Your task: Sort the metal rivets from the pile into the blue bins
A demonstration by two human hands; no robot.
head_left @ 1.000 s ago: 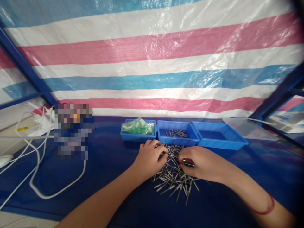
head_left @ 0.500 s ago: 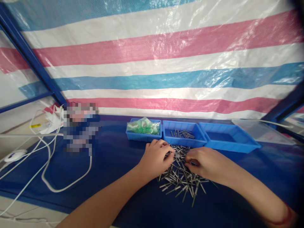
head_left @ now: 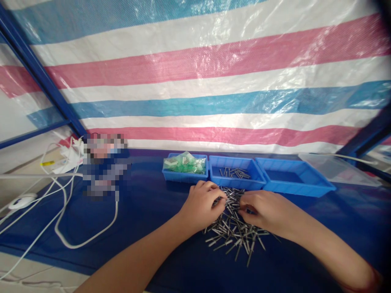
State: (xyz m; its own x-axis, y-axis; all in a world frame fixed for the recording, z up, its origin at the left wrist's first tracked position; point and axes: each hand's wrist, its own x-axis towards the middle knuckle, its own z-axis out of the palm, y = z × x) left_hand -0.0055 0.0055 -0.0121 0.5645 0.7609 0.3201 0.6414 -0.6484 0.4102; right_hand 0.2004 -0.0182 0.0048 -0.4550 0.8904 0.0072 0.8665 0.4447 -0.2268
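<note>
My 2 hands are down at the heap of thin metal pins (head_left: 233, 232), which lies on the blue table (head_left: 146, 195) a little right of the middle, low in the frame. My left hand (head_left: 200, 205) is curled over the left side of the heap, with its thumb and fingers bent toward the pins, but I can't tell if it has any pins in it. My right hand (head_left: 265, 208) is bent in from the right side, thumb and pointing finger near each other, and I can't see what, if anything, is between them. Just behind the heap stand 3 blue boxes: the left box (head_left: 185, 176) has a green bag (head_left: 188, 165) in it, the middle box (head_left: 236, 181) has some pins too, and the right box (head_left: 299, 189) sits beside it. The pins cross over each other every which way, so I think it's best to use just my fingertips and lift gently, so I don't drag other pins along. Pins at the edge should come loose more easily than ones stuck under others. The ends could poke me, so soft, slow pinching seems wise, and pushing too hard could roll pins away.
</note>
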